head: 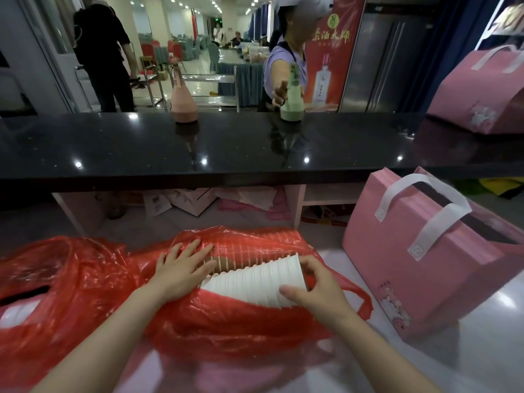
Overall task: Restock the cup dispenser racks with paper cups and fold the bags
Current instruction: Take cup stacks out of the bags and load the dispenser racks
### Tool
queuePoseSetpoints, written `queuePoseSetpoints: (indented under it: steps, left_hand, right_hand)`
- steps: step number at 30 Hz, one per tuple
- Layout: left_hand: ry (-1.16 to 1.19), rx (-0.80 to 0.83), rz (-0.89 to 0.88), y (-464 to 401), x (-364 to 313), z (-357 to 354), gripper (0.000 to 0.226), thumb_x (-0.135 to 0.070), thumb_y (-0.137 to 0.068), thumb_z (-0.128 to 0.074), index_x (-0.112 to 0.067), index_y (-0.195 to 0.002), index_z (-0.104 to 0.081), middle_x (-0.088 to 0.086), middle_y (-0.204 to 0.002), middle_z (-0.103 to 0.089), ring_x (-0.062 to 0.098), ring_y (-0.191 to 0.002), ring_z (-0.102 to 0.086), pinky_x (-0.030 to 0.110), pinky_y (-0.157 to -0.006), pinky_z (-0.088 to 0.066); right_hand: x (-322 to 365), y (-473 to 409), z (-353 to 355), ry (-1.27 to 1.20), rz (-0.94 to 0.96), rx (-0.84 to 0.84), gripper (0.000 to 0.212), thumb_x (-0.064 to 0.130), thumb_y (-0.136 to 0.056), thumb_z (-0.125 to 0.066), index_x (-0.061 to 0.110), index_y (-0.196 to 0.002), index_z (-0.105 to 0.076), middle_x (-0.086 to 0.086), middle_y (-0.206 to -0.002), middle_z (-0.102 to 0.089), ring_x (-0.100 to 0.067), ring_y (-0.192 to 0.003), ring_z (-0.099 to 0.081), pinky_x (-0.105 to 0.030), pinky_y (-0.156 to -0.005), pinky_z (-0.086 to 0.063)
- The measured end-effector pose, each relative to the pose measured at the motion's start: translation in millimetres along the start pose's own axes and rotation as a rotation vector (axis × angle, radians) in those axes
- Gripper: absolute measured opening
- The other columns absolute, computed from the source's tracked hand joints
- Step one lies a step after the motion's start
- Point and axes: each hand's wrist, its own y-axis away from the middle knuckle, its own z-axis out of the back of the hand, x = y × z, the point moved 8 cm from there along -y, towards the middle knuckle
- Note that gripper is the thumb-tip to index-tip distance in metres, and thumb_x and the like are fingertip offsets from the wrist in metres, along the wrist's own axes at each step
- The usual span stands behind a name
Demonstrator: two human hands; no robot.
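- The right hand (317, 290) has thumb and fingers curled round the wide end of a cup stack (255, 282), which lies half out of the red bag (215, 316) on the lower counter.
- The left hand (181, 268) lies flat, fingers straight and spread, pressing the bag over more cups (246, 251) inside.
- Risk: the nested stack could buckle or separate midway if pulled by one end, spilling cups.
- Risk: thin plastic may snag a rim and drag along.
- The stack is white, ribbed with rims and tapering leftward; its narrow end seems hidden under the left hand.
- A pink bag (425, 268) stands just right.
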Motion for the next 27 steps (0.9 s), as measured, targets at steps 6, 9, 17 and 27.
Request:
queuePoseSetpoints:
  steps: [6, 9, 17, 27]
  left_hand:
    - [0.127, -0.068, -0.055, 5.9, 10.7, 13.0, 0.071, -0.075, -0.077, -0.008, -0.052, -0.143, -0.017, -0.019, -0.157, -0.007, 0.013, -0.146, 0.002, 0.048, -0.115, 0.006]
    - [0.128, -0.08, -0.043, 10.5, 28.8, 16.9, 0.066, -0.07, -0.081, -0.012, -0.051, -0.143, -0.021, -0.017, -0.157, -0.012, 0.015, -0.146, 0.0, 0.048, -0.115, 0.006]
    - [0.112, -0.139, 0.025, -1.8, 47.9, 26.1, 0.046, -0.052, -0.099, -0.023, -0.044, -0.144, -0.028, -0.013, -0.156, -0.021, 0.018, -0.146, -0.009, 0.05, -0.115, -0.004]
    - [-0.019, -0.594, -0.02, 33.3, 27.4, 65.4, 0.071, -0.002, -0.069, -0.072, -0.018, -0.135, -0.051, 0.006, -0.141, -0.049, 0.032, -0.138, -0.031, 0.053, -0.111, -0.019]
  right_hand:
    - [-11.5, 2.9, 11.6, -0.153, -0.079, -0.16, 0.02, 0.023, -0.076, -0.078, 0.024, -0.09, -0.063, 0.006, -0.088, -0.07, -0.012, -0.084, -0.066, -0.038, -0.078, -0.055]
    - [-17.5, 5.3, 32.4, -0.175, -0.121, -0.233, 0.02, 0.016, -0.078, -0.077, 0.022, -0.091, -0.062, 0.004, -0.088, -0.069, -0.014, -0.085, -0.066, -0.03, -0.073, -0.054]
    - [-20.2, 21.1, 78.4, -0.397, -0.159, -0.408, 0.016, 0.009, -0.082, -0.07, 0.014, -0.09, -0.057, -0.007, -0.088, -0.064, -0.025, -0.079, -0.062, -0.042, -0.066, -0.053]
    - [-47.2, 50.5, 95.1, -0.701, -0.325, -0.563, 0.015, 0.012, -0.088, -0.062, 0.016, -0.099, -0.053, -0.005, -0.098, -0.058, -0.025, -0.083, -0.057, -0.047, -0.069, -0.05]
